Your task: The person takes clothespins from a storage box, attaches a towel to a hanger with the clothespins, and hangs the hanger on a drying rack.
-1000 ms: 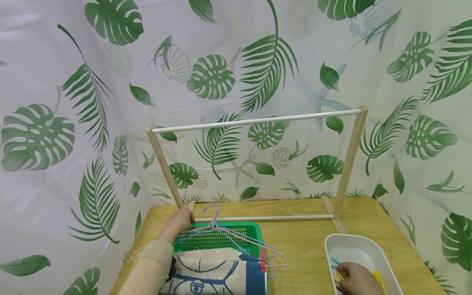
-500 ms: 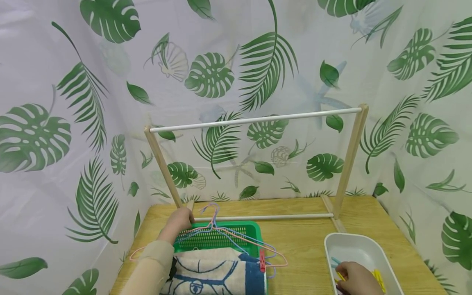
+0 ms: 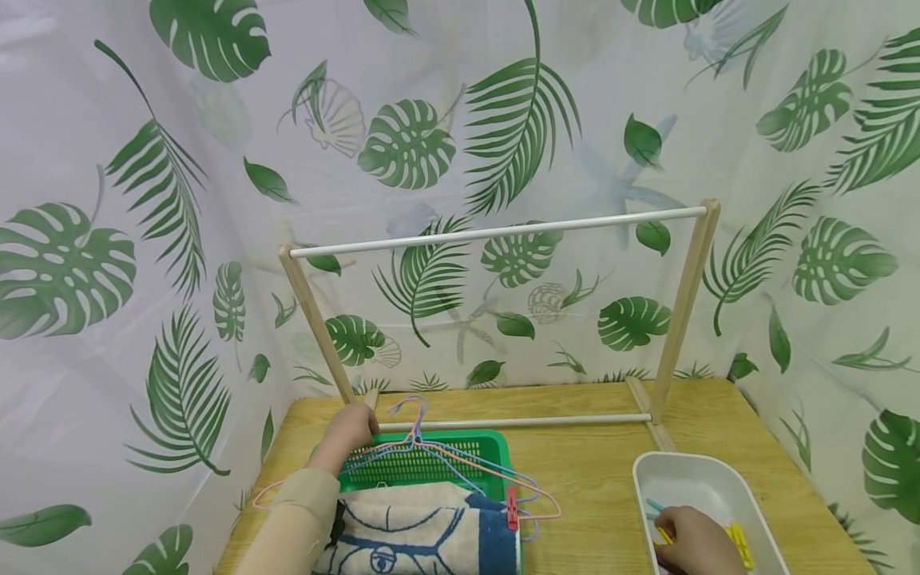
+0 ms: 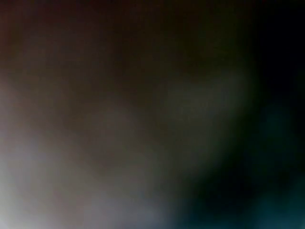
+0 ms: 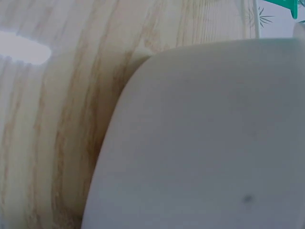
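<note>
In the head view my left hand [image 3: 350, 430] rests at the far left corner of a green basket [image 3: 496, 439], its fingertips hidden. Pink and blue hangers [image 3: 414, 435] lie across this basket, over a folded beige and navy towel [image 3: 424, 527]. A red clothespin [image 3: 512, 507] is clipped at the hangers' right side. My right hand [image 3: 697, 543] is inside a white tray [image 3: 707, 465], with finger and thumb pinching a yellow clothespin [image 3: 664, 537]. Near it lie a light blue clothespin [image 3: 654, 506] and other yellow clothespins [image 3: 739, 545]. The left wrist view is dark and blurred.
A wooden rack with a white top bar [image 3: 503, 231] and a white lower bar [image 3: 517, 422] stands behind the basket on the wood-grain table [image 3: 575, 479]. Leaf-patterned curtains [image 3: 467, 144] hang on the sides and back. The right wrist view shows the tray's outer wall [image 5: 200, 133].
The head view has tilted slightly. Both hands stay in about the same places, with only slight finger movement of the right hand among the clothespins.
</note>
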